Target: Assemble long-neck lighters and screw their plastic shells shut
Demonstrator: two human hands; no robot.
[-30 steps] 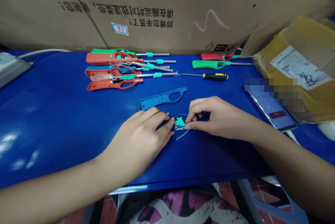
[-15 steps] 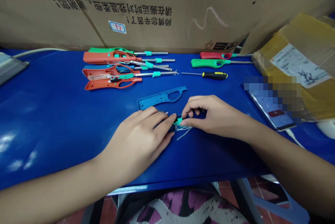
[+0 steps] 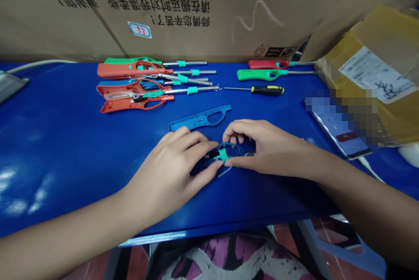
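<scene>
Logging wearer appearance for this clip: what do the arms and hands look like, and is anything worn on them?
The left hand and right hand are bare: no gloves, rings, watch or sleeves can be made out. At the lap, a patterned garment shows purple, black and pale grey.

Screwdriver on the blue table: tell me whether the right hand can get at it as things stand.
Likely yes: the screwdriver lies beyond the right hand and nothing seems to lie between them, though the hand would first have to leave the turquoise part beside it.
</scene>
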